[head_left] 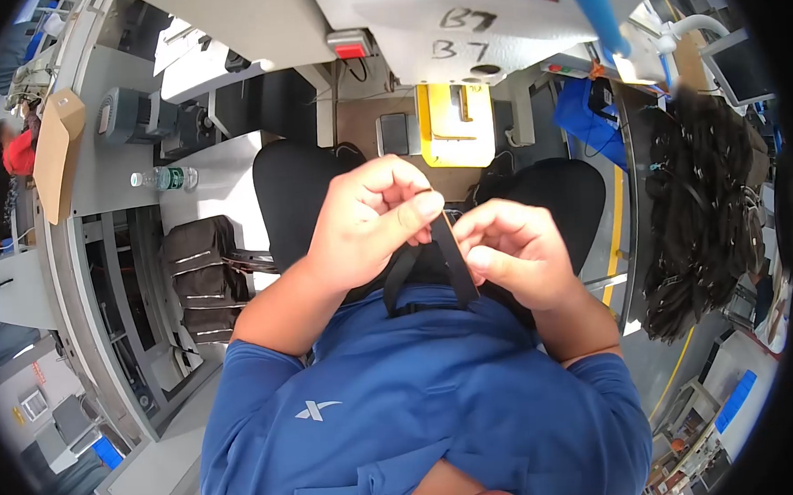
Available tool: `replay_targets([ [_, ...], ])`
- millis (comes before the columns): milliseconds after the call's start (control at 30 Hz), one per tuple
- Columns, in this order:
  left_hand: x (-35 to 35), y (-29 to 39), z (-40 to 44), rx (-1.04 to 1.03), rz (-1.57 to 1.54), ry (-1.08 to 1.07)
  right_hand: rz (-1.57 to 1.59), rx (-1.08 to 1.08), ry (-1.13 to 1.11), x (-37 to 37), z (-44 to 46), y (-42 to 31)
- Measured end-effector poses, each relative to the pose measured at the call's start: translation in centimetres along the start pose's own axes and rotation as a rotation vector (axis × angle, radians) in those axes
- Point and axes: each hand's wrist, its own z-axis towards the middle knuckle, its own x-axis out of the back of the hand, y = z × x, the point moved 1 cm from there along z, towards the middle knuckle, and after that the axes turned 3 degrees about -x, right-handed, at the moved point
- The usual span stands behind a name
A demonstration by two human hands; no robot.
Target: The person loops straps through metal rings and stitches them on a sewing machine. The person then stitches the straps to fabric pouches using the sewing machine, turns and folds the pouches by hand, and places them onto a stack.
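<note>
In front of my blue shirt, a black strap (452,258) with a thin orange-brown edge hangs slanting between my hands. My left hand (372,217) is closed, its thumb and forefinger pinching the upper end of the strap. Beside the strap's right edge is my right hand (524,251), fingers curled and thumb near the forefinger. Its fingertips are at the edge, but whether they grip it is hard to see. Another length of black strap (401,279) loops down at the left, and its lower part rests against my shirt.
A machine head (457,43) marked B7 overhangs my lap, with a yellow machine part (455,123) below. Stacked black pieces (205,280) and a plastic bottle (165,178) are at left. Black goods (702,222) pile up at right, near a blue bin (587,121). Another person (17,155) is far left.
</note>
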Motion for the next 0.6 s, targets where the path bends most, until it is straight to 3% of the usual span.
replay_targets([
  [67,-0.5,0.4,0.1,0.029,0.097,0.09,-0.045,-0.007,0.081,-0.5,-0.1,-0.6],
  [133,-0.6,0.2,0.3,0.049,0.09,0.133,-0.138,0.088,-0.006,0.2,-0.3,-0.1],
  [233,-0.5,-0.1,0.7,0.09,0.013,0.143,-0.679,0.404,-0.102,0.6,0.3,-1.4],
  [367,-1.2,-0.1,0.7,0.102,-0.008,0.126,-0.752,0.487,-0.101,0.9,0.3,-1.4],
  [500,-1.8,-0.5,0.3,-0.045,0.064,0.084,-0.466,0.377,0.059,1.3,0.1,0.2],
  [600,-1.8,-0.1,-0.5,-0.139,0.182,0.008,-0.422,0.366,0.136,1.2,-0.1,0.2],
])
